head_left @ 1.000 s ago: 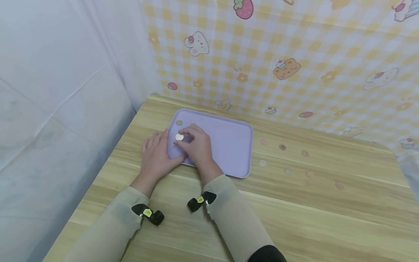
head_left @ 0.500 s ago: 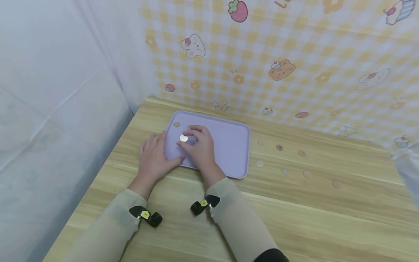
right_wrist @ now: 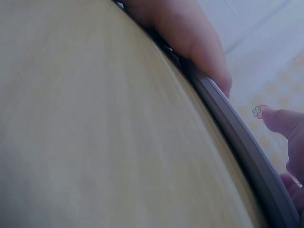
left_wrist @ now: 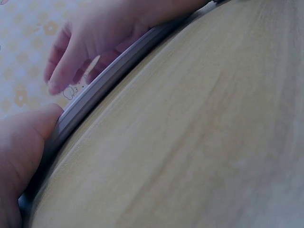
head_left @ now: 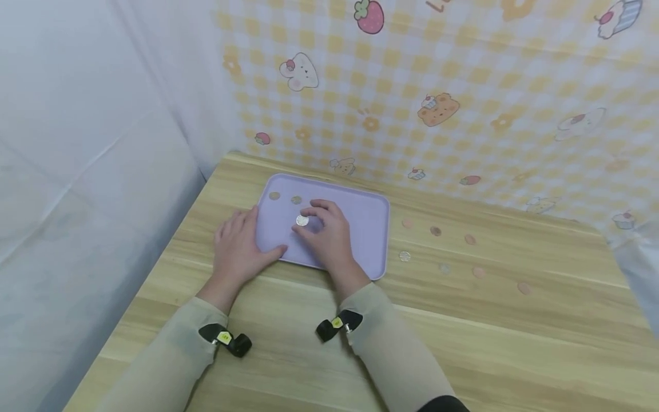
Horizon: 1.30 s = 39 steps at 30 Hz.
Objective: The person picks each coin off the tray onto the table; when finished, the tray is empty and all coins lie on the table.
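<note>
My right hand [head_left: 329, 236] pinches a shiny silver coin [head_left: 302, 220] between thumb and fingertips, over the left part of a lilac tray [head_left: 368, 229]. Seen from the left wrist, that coin [left_wrist: 92, 68] shows edge-on among the fingers. Two duller coins lie along the tray's back left: one coin [head_left: 274, 195] near the corner, another coin [head_left: 296, 199] just right of it. My left hand [head_left: 238, 246] rests at the tray's left side, fingers extended along the edge and thumb on the front rim. In the right wrist view, the left thumb [right_wrist: 209, 57] meets the rim.
Right of the tray, several coins lie spread on the wooden table [head_left: 463, 343], among them a silver coin [head_left: 405, 256], a dark coin [head_left: 435, 231] and a copper-coloured coin [head_left: 524, 288]. A yellow checked cloth [head_left: 391, 114] hangs behind; a white cloth [head_left: 92, 171] hangs at left.
My right hand has moved right across the tray with the silver coin, uncovering the second coin at the back. The left hand stays at the tray's edge. The head view has shifted slightly.
</note>
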Tool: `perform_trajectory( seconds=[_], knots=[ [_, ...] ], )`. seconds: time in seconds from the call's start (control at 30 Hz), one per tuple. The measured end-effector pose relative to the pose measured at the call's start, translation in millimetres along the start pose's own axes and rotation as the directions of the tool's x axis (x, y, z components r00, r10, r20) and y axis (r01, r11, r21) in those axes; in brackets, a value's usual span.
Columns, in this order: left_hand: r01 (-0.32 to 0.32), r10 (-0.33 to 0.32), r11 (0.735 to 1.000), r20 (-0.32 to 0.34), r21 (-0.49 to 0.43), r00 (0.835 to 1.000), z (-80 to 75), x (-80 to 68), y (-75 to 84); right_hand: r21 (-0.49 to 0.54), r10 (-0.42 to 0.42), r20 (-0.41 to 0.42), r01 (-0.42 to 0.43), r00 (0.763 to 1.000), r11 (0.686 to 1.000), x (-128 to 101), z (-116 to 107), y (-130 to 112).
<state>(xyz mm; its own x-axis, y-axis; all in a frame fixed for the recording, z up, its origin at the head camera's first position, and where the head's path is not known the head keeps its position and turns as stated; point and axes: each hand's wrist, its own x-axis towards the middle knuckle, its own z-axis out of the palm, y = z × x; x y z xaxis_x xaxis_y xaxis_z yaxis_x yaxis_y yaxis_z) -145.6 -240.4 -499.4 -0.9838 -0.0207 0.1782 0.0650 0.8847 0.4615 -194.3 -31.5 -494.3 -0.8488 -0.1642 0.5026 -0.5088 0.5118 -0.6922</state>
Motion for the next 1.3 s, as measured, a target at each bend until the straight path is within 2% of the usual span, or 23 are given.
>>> perform_trajectory(
  seconds=[0.1,0.2,0.4,0.6,0.9,1.13,1.3],
  knots=[
    [-0.001,0.001,1.0,-0.002,-0.004,1.0,-0.2,-0.2,-0.7,-0.006,-0.051,-0.012,0.051,0.999,0.999,-3,-6,3],
    [-0.003,0.003,1.0,-0.002,-0.009,1.0,-1.1,0.0,-0.1,-0.003,-0.067,-0.034,0.067,0.997,0.998,-6,-12,8],
    [0.001,0.0,1.0,0.002,-0.016,1.0,-2.9,-1.0,0.2,0.018,-0.035,-0.048,0.036,0.998,0.999,-9,-25,16],
    [0.0,0.0,1.0,-0.004,-0.014,1.0,-2.9,-2.4,-2.1,-0.01,-0.008,-0.031,0.008,0.999,1.0,-10,-39,24],
    [-0.003,0.003,1.0,-0.007,-0.013,1.0,-3.4,-1.8,-2.0,-0.007,0.022,-0.099,-0.022,0.995,1.0,-12,-67,48],
    [-0.008,0.007,1.0,-0.013,-0.019,1.0,-0.8,-0.6,-2.6,-0.016,0.0,-0.143,-0.002,0.99,1.0,-10,-82,58],
    [-0.005,0.005,1.0,-0.003,-0.017,1.0,0.9,0.9,-0.9,-0.067,-0.03,-0.182,0.018,0.983,0.998,-11,-96,68]
  ],
)
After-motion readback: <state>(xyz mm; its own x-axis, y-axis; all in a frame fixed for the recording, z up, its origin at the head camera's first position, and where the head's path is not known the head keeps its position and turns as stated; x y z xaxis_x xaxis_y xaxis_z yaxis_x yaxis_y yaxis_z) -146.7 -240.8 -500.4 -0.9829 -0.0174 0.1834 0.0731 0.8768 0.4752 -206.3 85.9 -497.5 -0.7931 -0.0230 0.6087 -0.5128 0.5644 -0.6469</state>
